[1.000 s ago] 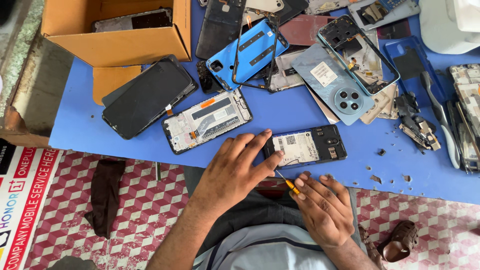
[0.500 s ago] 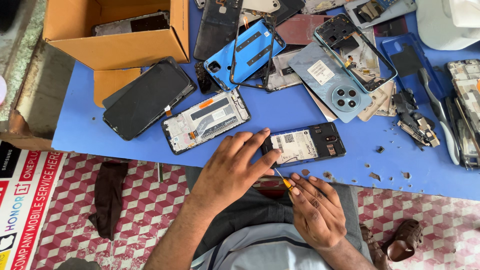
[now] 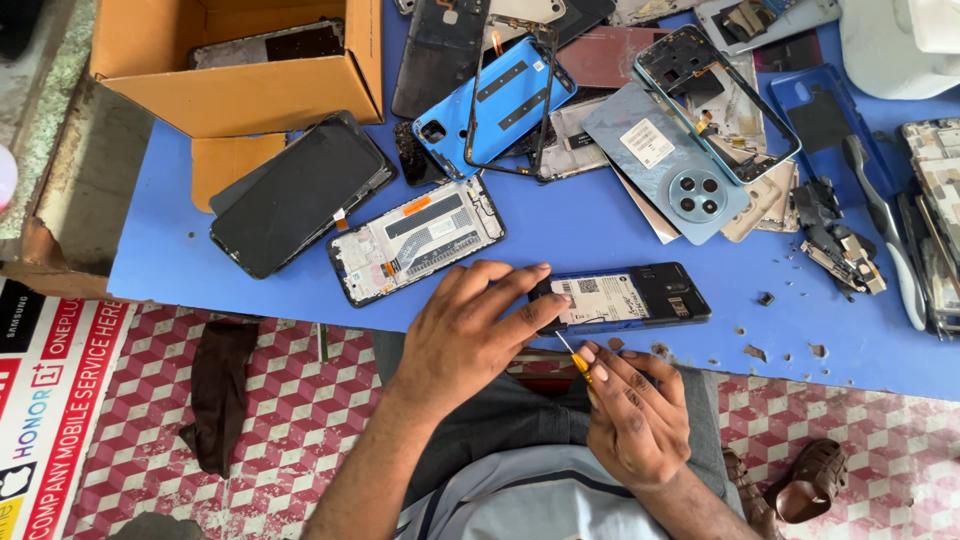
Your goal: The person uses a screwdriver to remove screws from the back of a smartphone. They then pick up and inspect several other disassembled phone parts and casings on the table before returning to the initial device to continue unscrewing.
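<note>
An opened dark phone (image 3: 640, 297) with its back off lies near the front edge of the blue table (image 3: 600, 230). My left hand (image 3: 470, 335) presses down on the phone's left end with its fingers. My right hand (image 3: 635, 415) grips a small yellow-handled screwdriver (image 3: 572, 356), whose tip touches the phone's lower left edge. The right hand hovers over my lap, just below the table edge.
A phone frame with exposed board (image 3: 415, 238) and a black screen (image 3: 300, 195) lie to the left. A cardboard box (image 3: 240, 65) stands at the back left. Blue back covers, frames and loose parts (image 3: 680, 150) crowd the back and right. Small debris (image 3: 765, 298) dots the table.
The view has shifted slightly. My left hand stays on the phone, and my right hand has edged the screwdriver tip up toward the phone's lower left edge.
</note>
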